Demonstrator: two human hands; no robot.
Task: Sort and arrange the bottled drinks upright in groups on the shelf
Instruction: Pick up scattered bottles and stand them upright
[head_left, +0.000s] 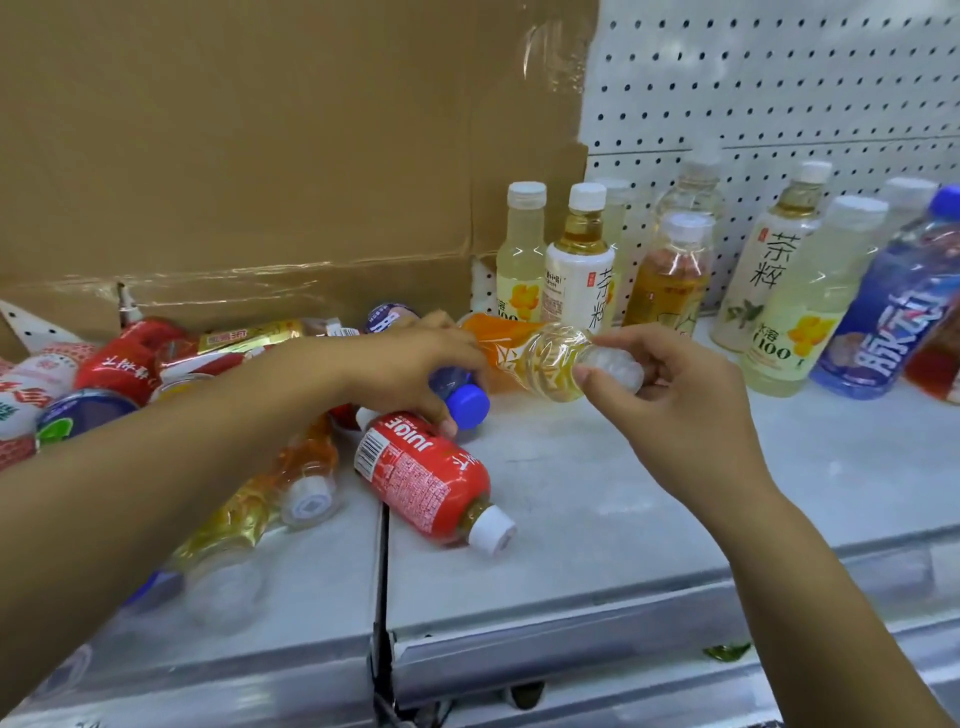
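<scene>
My right hand (670, 395) grips the white-capped neck of an orange-labelled tea bottle (535, 358) that lies tilted above the shelf (649, 493). My left hand (410, 369) reaches over the pile and holds a blue-capped bottle (462, 397) by its neck. A red juice bottle (426, 478) lies on its side just below that hand. Several bottles stand upright at the back right: pale yellow ones (519, 254), white-labelled tea (579, 265), amber tea (670, 275) and a blue drink (893, 312).
A heap of fallen bottles (119, 374) fills the left of the shelf, with amber ones (291, 483) lying near the front. Brown cardboard (260, 156) backs the left side, white pegboard (779, 93) the right. A seam (382, 571) splits the shelf boards.
</scene>
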